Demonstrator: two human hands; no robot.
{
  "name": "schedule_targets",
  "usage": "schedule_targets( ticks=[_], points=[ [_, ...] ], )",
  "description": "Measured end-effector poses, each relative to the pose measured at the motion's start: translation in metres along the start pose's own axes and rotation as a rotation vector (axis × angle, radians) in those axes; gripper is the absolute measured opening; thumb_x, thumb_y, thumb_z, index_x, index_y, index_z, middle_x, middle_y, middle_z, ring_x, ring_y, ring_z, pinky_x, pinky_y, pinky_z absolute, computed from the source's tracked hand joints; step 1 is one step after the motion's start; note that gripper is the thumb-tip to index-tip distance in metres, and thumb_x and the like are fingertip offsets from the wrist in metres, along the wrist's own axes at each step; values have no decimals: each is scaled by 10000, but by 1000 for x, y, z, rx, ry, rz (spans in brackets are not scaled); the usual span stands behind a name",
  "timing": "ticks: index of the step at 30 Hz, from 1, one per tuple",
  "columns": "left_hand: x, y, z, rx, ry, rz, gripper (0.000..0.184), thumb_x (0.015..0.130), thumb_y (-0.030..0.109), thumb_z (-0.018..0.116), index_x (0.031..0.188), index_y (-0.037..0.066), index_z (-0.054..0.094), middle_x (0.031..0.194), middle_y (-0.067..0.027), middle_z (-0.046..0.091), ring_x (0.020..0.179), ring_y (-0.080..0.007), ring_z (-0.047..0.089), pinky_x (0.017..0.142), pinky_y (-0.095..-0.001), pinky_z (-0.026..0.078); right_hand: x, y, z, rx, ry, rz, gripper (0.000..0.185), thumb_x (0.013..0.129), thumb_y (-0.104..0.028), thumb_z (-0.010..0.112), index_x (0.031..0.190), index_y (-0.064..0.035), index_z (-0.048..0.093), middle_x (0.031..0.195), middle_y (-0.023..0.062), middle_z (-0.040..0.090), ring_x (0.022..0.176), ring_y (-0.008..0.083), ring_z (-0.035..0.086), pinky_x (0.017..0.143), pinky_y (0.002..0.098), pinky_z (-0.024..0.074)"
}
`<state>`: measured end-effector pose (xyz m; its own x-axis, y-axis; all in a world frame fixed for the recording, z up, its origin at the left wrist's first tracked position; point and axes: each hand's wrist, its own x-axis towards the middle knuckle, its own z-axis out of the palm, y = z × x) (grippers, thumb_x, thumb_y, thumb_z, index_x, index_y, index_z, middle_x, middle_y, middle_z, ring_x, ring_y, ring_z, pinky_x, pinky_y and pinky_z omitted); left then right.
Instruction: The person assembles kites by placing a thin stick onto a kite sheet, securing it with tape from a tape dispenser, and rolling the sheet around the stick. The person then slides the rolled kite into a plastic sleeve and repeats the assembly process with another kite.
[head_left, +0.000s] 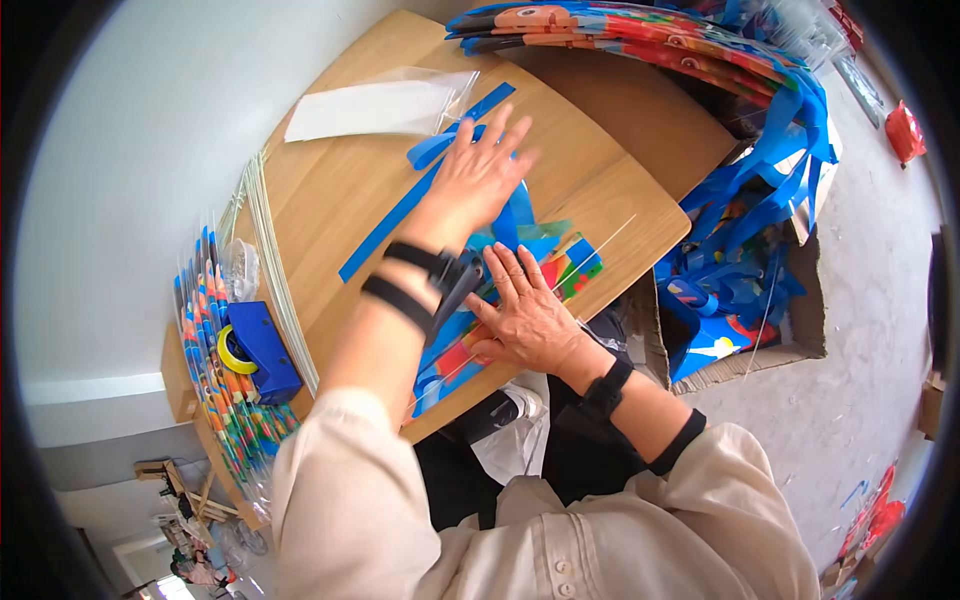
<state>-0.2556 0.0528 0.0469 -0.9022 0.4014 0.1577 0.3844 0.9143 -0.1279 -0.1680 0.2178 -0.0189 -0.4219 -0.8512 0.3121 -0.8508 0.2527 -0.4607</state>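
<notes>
My left hand [478, 180] is stretched over the table with its fingers spread, slightly blurred, above a loose blue ribbon [428, 152]. Whether it touches the ribbon is hidden. My right hand [530, 318] lies flat, fingers extended, on a colourful printed sheet [583, 262] near the table's front edge. A thin pale rod [606, 243] crosses that sheet and passes beneath the right hand. Beside my left forearm runs a long straight blue strip [385, 232]. Part of the printed sheet is covered by both arms.
A clear bag with white strips [365, 108] lies on the wooden table [335, 190]. Along the left edge are thin rods [285, 270], a blue tape dispenser [265, 350] and wrapped printed bundles [215, 370]. Printed pieces with blue tails [640, 40] hang over a cardboard box [817, 300].
</notes>
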Motion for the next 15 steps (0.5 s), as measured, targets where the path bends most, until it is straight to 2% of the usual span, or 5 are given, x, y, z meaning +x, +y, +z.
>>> schedule_targets(
  ticks=[3, 5, 7, 11, 15],
  points=[
    [25, -9, 15, 309, -192, 20, 360, 741, 26, 601, 1092, 72, 663, 1360, -134, 481, 1393, -307, 293, 1091, -586, 244, -1, 0, 0, 20, 38, 13, 651, 749, -525, 641, 1270, -138, 590, 1433, 331, 317, 1384, 434, 251, 1138, 575, 132],
    [31, -10, -2, 349, -587, -32, 263, 696, 87, 659, 953, 85, 711, 1291, -111, 532, 1361, -301, 333, 1077, -609, 247, -1, 0, 0, 26, 46, 21, 652, 744, -528, 645, 1266, -140, 594, 1433, 328, 319, 1384, 431, 253, 1134, 584, 130],
    [16, -21, -7, 317, -400, 63, 246, 660, 74, 665, 900, 92, 712, 1144, -121, 612, 1244, -304, 461, 1081, -589, 260, -1, 0, -1, 29, 57, 24, 653, 739, -531, 650, 1262, -143, 598, 1434, 324, 321, 1383, 429, 255, 1130, 594, 128],
    [-17, -3, -75, 124, -632, -117, 257, 698, -2, 589, 936, 65, 659, 777, -182, 637, 894, -354, 615, 1046, -523, 336, -2, -1, 0, 18, 56, 50, 654, 731, -549, 655, 1266, -176, 599, 1428, 319, 331, 1379, 432, 259, 1128, 601, 116],
    [-120, 17, -110, 126, -472, -238, 260, 743, 0, 554, 1000, 28, 581, 705, -182, 611, 806, -353, 611, 864, -501, 399, -2, -2, -3, 3, 35, 93, 621, 745, -571, 640, 1265, -233, 604, 1420, 319, 342, 1369, 452, 262, 1123, 617, 95]
  ],
)
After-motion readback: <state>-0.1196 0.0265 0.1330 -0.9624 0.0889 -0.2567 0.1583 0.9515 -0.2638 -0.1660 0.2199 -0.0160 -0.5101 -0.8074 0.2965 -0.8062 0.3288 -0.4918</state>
